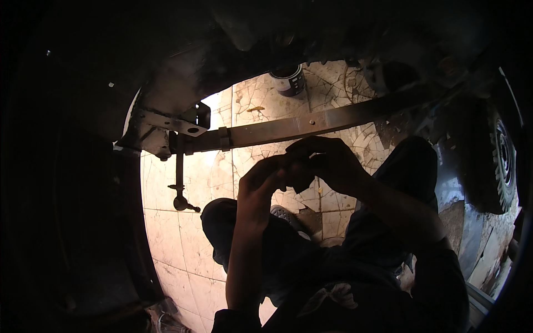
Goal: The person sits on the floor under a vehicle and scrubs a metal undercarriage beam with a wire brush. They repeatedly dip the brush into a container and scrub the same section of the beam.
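Observation:
Both hands meet in front of me, dark against the pale floor, just below a long metal bar that looks like a leaf spring (272,130). My left hand (260,180) has its fingers curled in toward the other hand. From the right, my right hand (336,164) arches over with bent fingers. Between them is a small dark piece (302,182), too shadowed to name; both hands appear closed on it. A metal clip (224,139) wraps the bar left of the hands. Farther left, a rod with a ball-shaped end (180,201) hangs down.
A metal bracket (180,122) joins the bar's left end. Dark vehicle bodywork surrounds the top and left. On the cracked tile floor (172,236), a paint-type can (288,83) stands beyond the bar. A wheel (504,155) is at far right. My bent knees flank the hands.

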A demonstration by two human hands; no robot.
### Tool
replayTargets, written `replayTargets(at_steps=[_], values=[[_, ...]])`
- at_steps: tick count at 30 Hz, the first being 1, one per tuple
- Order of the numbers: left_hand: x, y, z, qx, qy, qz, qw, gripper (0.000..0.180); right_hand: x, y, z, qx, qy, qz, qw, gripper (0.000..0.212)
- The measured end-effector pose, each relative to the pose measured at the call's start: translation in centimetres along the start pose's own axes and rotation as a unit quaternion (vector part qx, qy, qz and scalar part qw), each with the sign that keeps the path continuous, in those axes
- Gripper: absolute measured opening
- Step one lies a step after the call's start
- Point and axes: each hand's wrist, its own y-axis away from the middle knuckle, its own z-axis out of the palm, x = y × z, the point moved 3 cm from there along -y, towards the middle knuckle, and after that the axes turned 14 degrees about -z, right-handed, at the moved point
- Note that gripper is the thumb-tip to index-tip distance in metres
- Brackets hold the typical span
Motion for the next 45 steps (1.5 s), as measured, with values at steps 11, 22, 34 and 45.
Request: replayTargets(at_steps=[11, 22, 34, 45], values=[[-0.7, -0.3, 1.0, -0.010, -0.058, -0.014, 0.998, 0.040, 0.2, 1.9, -1.5, 0.034, -0.069, 0.043, 0.996, 0.029], [-0.9, -1.5, 3.2, 0.010, -0.085, -0.021, 0.996, 0.059, -0.1, 3.1, -2.5, 0.032, 0.063, -0.009, 0.997, 0.030], [-2.5, -2.7, 3.1, 0.016, -0.107, -0.010, 0.994, 0.057, 0.3, 4.7, -4.4, 0.015, 0.225, -0.045, 0.973, 0.026], [-1.8, -1.8, 2.4, 0.025, -0.142, -0.032, 0.989, 0.060, 3.2, 5.3, -2.4, 0.019, 0.151, -0.039, 0.988, 0.020]])
